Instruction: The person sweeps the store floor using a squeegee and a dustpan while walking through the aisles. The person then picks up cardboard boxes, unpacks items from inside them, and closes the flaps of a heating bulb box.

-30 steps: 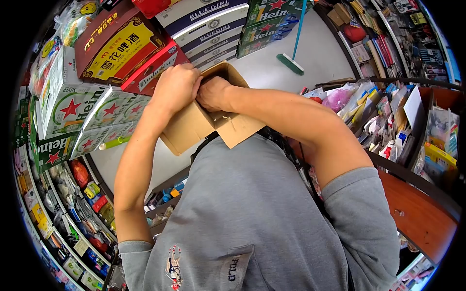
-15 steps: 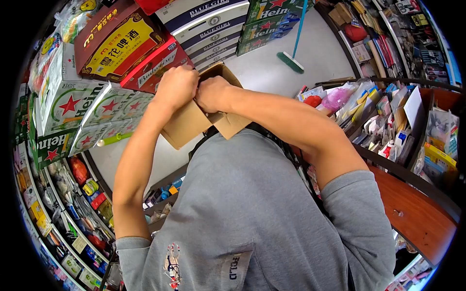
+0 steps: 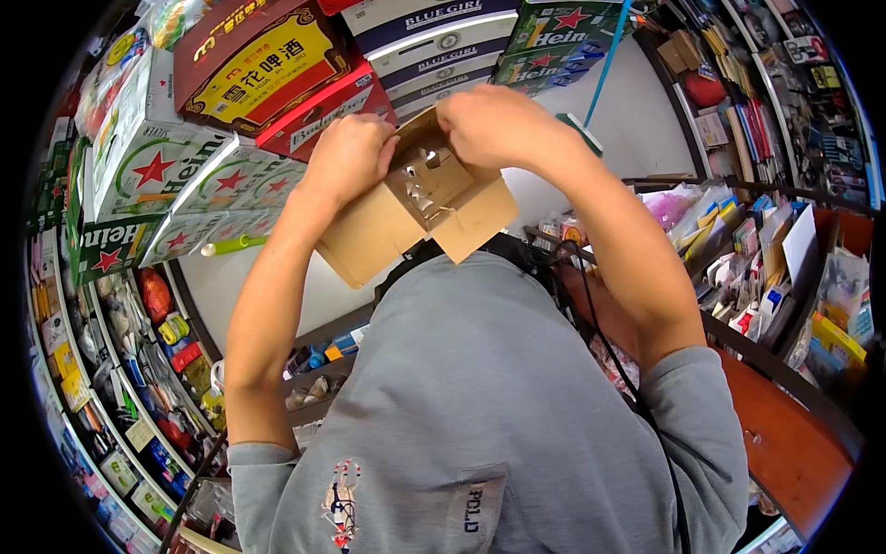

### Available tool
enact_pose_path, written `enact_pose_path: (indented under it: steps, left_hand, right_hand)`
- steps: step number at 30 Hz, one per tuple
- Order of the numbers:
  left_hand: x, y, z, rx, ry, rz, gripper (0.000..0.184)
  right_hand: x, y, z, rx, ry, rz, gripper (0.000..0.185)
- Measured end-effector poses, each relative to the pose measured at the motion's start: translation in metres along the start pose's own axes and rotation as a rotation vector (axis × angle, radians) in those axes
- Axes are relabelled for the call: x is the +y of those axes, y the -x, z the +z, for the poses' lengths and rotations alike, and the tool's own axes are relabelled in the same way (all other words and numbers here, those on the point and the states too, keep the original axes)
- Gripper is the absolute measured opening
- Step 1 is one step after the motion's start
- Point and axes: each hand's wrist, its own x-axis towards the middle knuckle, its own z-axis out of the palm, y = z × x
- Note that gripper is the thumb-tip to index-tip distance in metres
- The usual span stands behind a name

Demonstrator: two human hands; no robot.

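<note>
A brown cardboard box (image 3: 374, 235) is in front of my chest, with its top flaps folded outward. Inside it are shiny, clear pieces (image 3: 418, 192) that look like glass or plastic; I cannot make out their kind. My left hand (image 3: 349, 159) is closed on the box's left edge, fingertips curled at the rim. On the far right side, my right hand (image 3: 489, 125) grips the box's edge or flap, its fingers bent and partly hidden.
Stacked Heineken cartons (image 3: 138, 175), a red Budweiser carton (image 3: 328, 115) and Blue Girl cartons (image 3: 434, 46) stand beyond the box. A broom (image 3: 609, 69) is at the back. Packed shelves (image 3: 138, 388) line the left, and a stationery rack (image 3: 738, 268) the right.
My right hand has moved away from my left to the box's right side, so the box now stands wider open. Its clear contents have come into view.
</note>
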Motion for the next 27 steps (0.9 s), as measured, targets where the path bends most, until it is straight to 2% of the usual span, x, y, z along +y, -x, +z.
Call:
enact_pose_path:
  steps: [1, 8, 10, 12, 13, 14, 15, 16, 18, 20, 24, 25, 26, 27]
  left_hand:
    - [0.0, 0.001, -0.001, 0.001, -0.004, -0.008, 0.01]
    - [0.01, 0.007, -0.025, 0.109, 0.015, -0.05, 0.01]
    - [0.004, 0.014, -0.032, 0.152, 0.031, -0.068, 0.011]
    - [-0.013, 0.024, -0.045, 0.141, 0.053, -0.246, 0.012]
    - [-0.015, 0.024, -0.044, 0.149, 0.075, -0.234, 0.011]
    - [-0.022, 0.032, -0.002, 0.089, 0.026, -0.214, 0.01]
    - [-0.027, 0.035, 0.007, 0.078, 0.01, -0.212, 0.01]
    - [-0.026, 0.035, 0.014, 0.051, 0.003, -0.193, 0.01]
    - [-0.022, 0.039, 0.02, 0.115, 0.076, -0.231, 0.009]
    - [-0.016, 0.047, 0.021, 0.159, 0.155, -0.279, 0.009]
    - [-0.02, 0.048, 0.002, 0.187, 0.103, -0.282, 0.01]
    - [-0.017, 0.046, 0.001, 0.216, 0.145, -0.302, 0.011]
    - [-0.019, 0.05, -0.004, 0.257, 0.177, -0.34, 0.011]
    - [-0.025, 0.053, -0.002, 0.331, 0.199, -0.36, 0.012]
  right_hand:
    - [0.004, -0.001, 0.002, 0.099, -0.01, -0.012, 0.02]
    - [-0.009, 0.008, -0.004, 0.083, -0.036, -0.209, 0.017]
    - [-0.006, 0.018, -0.008, 0.623, -0.236, -0.502, 0.014]
    - [0.006, 0.038, -0.03, 0.809, -0.469, -0.331, 0.007]
    - [0.02, 0.045, -0.027, 0.855, -0.514, -0.256, 0.006]
    - [0.026, 0.037, -0.027, 0.876, -0.564, -0.239, 0.006]
    - [0.031, 0.035, -0.027, 0.868, -0.563, -0.263, 0.006]
    - [0.038, 0.042, -0.024, 0.85, -0.547, -0.18, 0.006]
    - [0.047, 0.043, -0.022, 0.815, -0.52, -0.118, 0.006]
    - [0.051, 0.049, -0.014, 0.786, -0.63, -0.074, 0.006]
    - [0.06, 0.047, 0.0, 0.704, -0.496, 0.025, 0.008]
    - [0.07, 0.049, 0.0, 0.57, -0.501, 0.084, 0.025]
    - [0.067, 0.043, 0.002, 0.562, -0.499, 0.062, 0.025]
    - [0.064, 0.041, 0.005, 0.473, -0.391, 0.003, 0.047]
